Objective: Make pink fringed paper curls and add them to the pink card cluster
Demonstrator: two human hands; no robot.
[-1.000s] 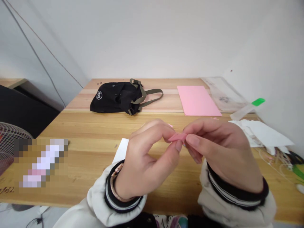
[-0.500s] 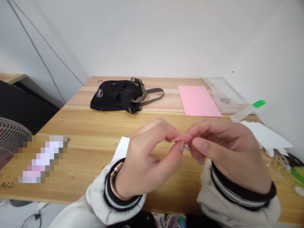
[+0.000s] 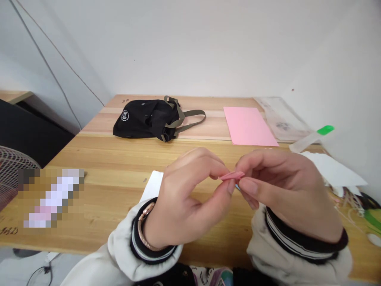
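A small folded piece of pink paper (image 3: 233, 176) is held up above the wooden table (image 3: 113, 159), between my two hands. My left hand (image 3: 190, 194) pinches it between thumb and fingertips. From the other side, my right hand (image 3: 285, 190) has its thumb and fingers closed at the paper's right end. Something small and blue shows just under the paper; I cannot make out what it is. A white sheet (image 3: 151, 186) on the table is partly hidden behind my left hand.
A black bag (image 3: 143, 119) with olive straps lies at the back. Right of it are a pink sheet (image 3: 250, 125) and a clear plastic sheet (image 3: 282, 119). A green-ended translucent strip (image 3: 311, 139) and white papers (image 3: 333, 169) lie at the right; a fan (image 3: 18, 167) stands left.
The pink paper has shifted slightly right and tilted a little between my fingertips. Both hands keep nearly the same pose.
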